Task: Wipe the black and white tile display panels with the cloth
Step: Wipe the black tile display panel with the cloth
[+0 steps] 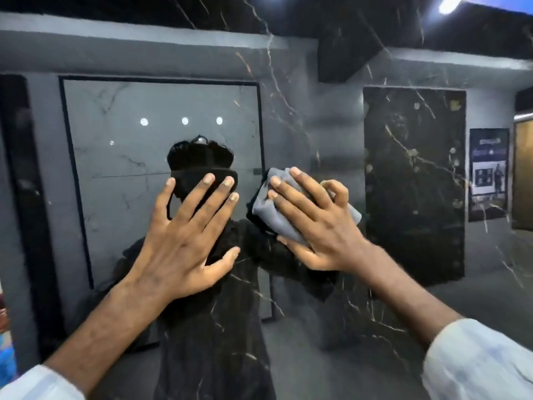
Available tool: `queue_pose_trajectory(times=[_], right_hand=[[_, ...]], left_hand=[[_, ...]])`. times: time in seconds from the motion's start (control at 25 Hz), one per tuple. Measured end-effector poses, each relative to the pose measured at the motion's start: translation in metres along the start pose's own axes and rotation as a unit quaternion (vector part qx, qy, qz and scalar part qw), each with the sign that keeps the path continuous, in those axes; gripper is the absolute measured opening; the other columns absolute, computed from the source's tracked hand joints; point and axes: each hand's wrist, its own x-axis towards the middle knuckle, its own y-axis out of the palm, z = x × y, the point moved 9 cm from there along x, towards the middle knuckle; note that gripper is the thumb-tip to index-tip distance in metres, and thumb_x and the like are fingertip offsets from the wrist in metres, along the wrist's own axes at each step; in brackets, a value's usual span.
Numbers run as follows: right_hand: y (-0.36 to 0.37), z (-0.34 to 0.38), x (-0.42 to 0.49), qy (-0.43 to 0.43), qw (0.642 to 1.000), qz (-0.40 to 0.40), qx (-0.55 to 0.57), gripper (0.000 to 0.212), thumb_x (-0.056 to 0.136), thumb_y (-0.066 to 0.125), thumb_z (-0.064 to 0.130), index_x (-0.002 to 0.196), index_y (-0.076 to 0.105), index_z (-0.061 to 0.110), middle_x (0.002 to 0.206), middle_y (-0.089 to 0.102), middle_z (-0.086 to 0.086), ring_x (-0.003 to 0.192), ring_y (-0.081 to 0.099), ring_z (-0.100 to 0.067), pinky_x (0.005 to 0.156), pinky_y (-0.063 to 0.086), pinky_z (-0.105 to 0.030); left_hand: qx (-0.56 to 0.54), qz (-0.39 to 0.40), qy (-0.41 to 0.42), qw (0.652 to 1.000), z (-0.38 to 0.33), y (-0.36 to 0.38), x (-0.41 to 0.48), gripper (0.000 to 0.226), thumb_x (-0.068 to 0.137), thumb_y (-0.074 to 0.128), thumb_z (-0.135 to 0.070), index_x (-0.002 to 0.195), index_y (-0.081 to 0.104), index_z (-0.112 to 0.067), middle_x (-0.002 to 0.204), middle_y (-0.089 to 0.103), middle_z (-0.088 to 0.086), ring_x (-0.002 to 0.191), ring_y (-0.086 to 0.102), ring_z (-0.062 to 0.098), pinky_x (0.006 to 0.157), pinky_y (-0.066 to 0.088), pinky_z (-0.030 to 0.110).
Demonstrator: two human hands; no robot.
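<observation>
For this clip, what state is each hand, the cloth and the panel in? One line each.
Left hand: fingers spread, resting flat on the panel, holding nothing.
Right hand: fingers mostly straight, pressing the cloth against the panel.
Cloth: grey, bunched, pinned to the panel under the right hand.
Black tile panel: upright, glossy, reflecting the person and the room.

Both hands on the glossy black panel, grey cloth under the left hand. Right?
Not quite. The grey cloth is under the right hand, not the left. The left hand lies bare, fingers spread, on the glossy black panel. Both hands are on the panel, as the head view shows.
</observation>
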Motion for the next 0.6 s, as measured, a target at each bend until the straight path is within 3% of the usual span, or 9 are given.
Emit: queue_pose_trajectory(times=[0.04, 0.08, 0.2, 0.24, 0.36, 0.4, 0.52, 0.56, 0.6], right_hand=[[-0.006, -0.007, -0.001, -0.035, 0.999, 0.015, 0.001, 0.063, 0.098, 0.055, 0.044, 0.153, 0.051, 0.013, 0.166, 0.037, -0.005, 0.156, 0.029, -0.031, 0.106, 0.032, -0.058], [-0.009, -0.028, 0.001, 0.015, 1.000, 0.007, -0.002, 0.063, 0.098, 0.056, 0.044, 0.153, 0.051, 0.013, 0.166, 0.037, -0.005, 0.156, 0.030, -0.030, 0.105, 0.032, -0.058], [-0.008, -0.055, -0.020, 0.312, 0.950, -0.031, 0.007, 0.067, 0.100, 0.054, 0.045, 0.157, 0.042, 0.013, 0.169, 0.032, -0.006, 0.157, 0.027, -0.029, 0.100, 0.031, -0.052], [0.001, -0.024, -0.030, 0.270, 0.962, -0.026, -0.004, 0.067, 0.099, 0.055, 0.044, 0.158, 0.041, 0.014, 0.169, 0.032, -0.007, 0.157, 0.026, -0.031, 0.099, 0.030, -0.052], [0.005, 0.033, -0.055, -0.012, 0.999, 0.041, 0.015, 0.068, 0.094, 0.062, 0.041, 0.155, 0.048, 0.015, 0.166, 0.037, -0.005, 0.156, 0.029, -0.032, 0.103, 0.032, -0.061], [0.001, 0.013, -0.056, 0.026, 0.999, 0.039, 0.012, 0.068, 0.094, 0.063, 0.041, 0.155, 0.048, 0.016, 0.166, 0.037, -0.004, 0.156, 0.029, -0.031, 0.102, 0.034, -0.062], [-0.003, -0.023, -0.078, 0.343, 0.939, 0.002, 0.017, 0.069, 0.098, 0.058, 0.041, 0.157, 0.038, 0.014, 0.170, 0.028, -0.006, 0.158, 0.024, -0.032, 0.097, 0.032, -0.057], [0.006, 0.005, -0.089, 0.316, 0.949, 0.015, 0.013, 0.070, 0.097, 0.059, 0.041, 0.158, 0.036, 0.014, 0.171, 0.026, -0.007, 0.158, 0.023, -0.033, 0.097, 0.031, -0.055], [0.013, 0.044, -0.097, 0.210, 0.977, 0.035, 0.018, 0.072, 0.094, 0.060, 0.041, 0.157, 0.037, 0.016, 0.171, 0.026, -0.006, 0.158, 0.022, -0.034, 0.099, 0.030, -0.055]], left_hand=[[-0.001, 0.001, 0.000, 1.000, 0.001, 0.001, 0.001, 0.080, 0.095, 0.050, -0.056, 0.158, 0.042, -0.006, 0.170, 0.027, 0.011, 0.156, 0.027, 0.033, 0.120, 0.020, 0.071], [-0.002, 0.002, -0.002, 1.000, 0.002, 0.001, 0.001, 0.079, 0.097, 0.049, -0.055, 0.158, 0.040, -0.006, 0.170, 0.027, 0.011, 0.157, 0.027, 0.033, 0.120, 0.019, 0.071], [-0.002, 0.006, -0.010, 1.000, 0.001, 0.003, -0.001, 0.079, 0.099, 0.047, -0.055, 0.160, 0.035, -0.005, 0.171, 0.025, 0.012, 0.157, 0.024, 0.034, 0.121, 0.017, 0.071], [-0.002, 0.008, -0.012, 1.000, 0.001, 0.003, -0.002, 0.079, 0.100, 0.046, -0.054, 0.161, 0.034, -0.005, 0.171, 0.024, 0.012, 0.158, 0.023, 0.034, 0.121, 0.017, 0.072], [-0.012, 0.011, -0.012, 1.000, 0.002, 0.000, -0.001, 0.079, 0.099, 0.049, -0.052, 0.161, 0.034, -0.004, 0.171, 0.022, 0.014, 0.158, 0.022, 0.036, 0.120, 0.017, 0.073], [-0.025, 0.005, -0.019, 0.999, 0.001, -0.003, -0.003, 0.079, 0.098, 0.052, -0.051, 0.160, 0.036, -0.004, 0.171, 0.023, 0.014, 0.158, 0.022, 0.036, 0.120, 0.017, 0.073], [-0.078, -0.003, -0.054, 0.995, -0.023, -0.011, -0.029, 0.079, 0.095, 0.056, -0.051, 0.158, 0.040, -0.005, 0.170, 0.025, 0.014, 0.158, 0.021, 0.036, 0.122, 0.012, 0.070], [-0.090, 0.005, -0.059, 0.994, -0.035, -0.010, -0.043, 0.081, 0.093, 0.057, -0.051, 0.158, 0.041, -0.006, 0.170, 0.026, 0.013, 0.158, 0.021, 0.035, 0.123, 0.011, 0.069], [-0.091, 0.019, -0.057, 0.994, -0.047, -0.007, -0.055, 0.082, 0.092, 0.058, -0.052, 0.159, 0.040, -0.008, 0.170, 0.026, 0.012, 0.158, 0.022, 0.034, 0.123, 0.010, 0.069]])
